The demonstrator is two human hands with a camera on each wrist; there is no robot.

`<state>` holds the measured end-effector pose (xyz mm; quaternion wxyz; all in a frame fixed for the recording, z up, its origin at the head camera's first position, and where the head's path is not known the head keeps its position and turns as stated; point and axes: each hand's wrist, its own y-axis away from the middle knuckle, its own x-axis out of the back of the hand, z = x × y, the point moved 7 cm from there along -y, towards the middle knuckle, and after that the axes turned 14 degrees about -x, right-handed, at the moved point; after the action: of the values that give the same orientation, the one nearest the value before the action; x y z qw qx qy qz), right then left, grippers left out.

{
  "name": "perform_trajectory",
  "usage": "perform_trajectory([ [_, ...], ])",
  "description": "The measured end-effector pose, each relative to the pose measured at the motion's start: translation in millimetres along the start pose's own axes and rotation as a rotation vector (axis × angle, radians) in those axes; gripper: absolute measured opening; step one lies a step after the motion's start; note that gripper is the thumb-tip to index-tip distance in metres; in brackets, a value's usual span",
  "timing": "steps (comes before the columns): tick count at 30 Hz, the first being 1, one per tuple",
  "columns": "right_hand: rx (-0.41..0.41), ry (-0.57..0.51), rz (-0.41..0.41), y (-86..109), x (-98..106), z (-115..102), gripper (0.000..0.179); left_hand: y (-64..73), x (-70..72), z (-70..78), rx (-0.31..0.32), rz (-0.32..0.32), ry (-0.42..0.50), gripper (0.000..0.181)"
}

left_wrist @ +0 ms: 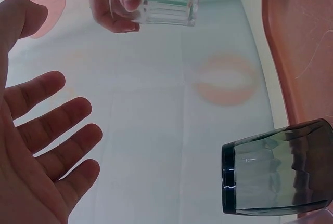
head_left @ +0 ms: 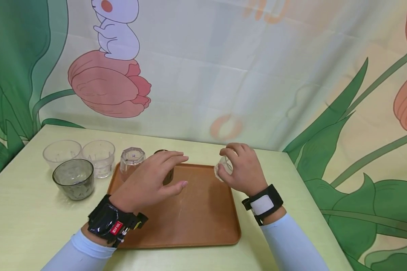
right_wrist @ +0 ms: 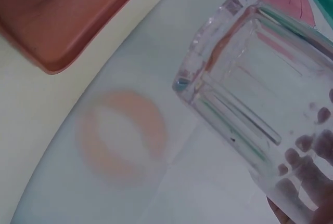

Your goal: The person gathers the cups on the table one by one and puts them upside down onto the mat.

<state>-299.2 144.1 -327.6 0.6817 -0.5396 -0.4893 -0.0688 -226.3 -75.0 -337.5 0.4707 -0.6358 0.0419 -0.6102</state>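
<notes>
Head view shows me a left hand [head_left: 147,180] holding nothing, fingers loose, and a right hand [head_left: 244,167] gripping a clear glass [right_wrist: 260,89] near the tray's [head_left: 190,218] far right corner, presumably side-held to free its base, no contents visible, with an upturned dark glass [left_wrist: 270,172] on the tray.

The left hand [head_left: 148,182] partly hides a dark glass [head_left: 170,176].

Perhaps "BIFUL" on the red wristband label [head_left: 116,227]
</notes>
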Motion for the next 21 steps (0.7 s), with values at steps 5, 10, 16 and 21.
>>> perform_trajectory([
  [5,0.019,-0.029,0.009,-1.4,7.1,-8.9,0.023,0.3,-0.9,-0.3,0.006,-0.010,0.000,0.060],
  [10,0.050,-0.046,0.026,-2.9,14.8,-19.0,0.025,0.8,-1.6,-0.6,0.016,-0.017,0.005,0.061],
  [16,0.072,-0.056,0.039,-4.4,21.4,-27.6,0.027,0.9,-3.0,-1.3,0.015,-0.020,0.005,0.062],
  [21,0.092,-0.081,0.056,-5.3,27.9,-36.1,0.027,0.4,-3.5,-1.0,0.012,-0.023,0.006,0.062],
])
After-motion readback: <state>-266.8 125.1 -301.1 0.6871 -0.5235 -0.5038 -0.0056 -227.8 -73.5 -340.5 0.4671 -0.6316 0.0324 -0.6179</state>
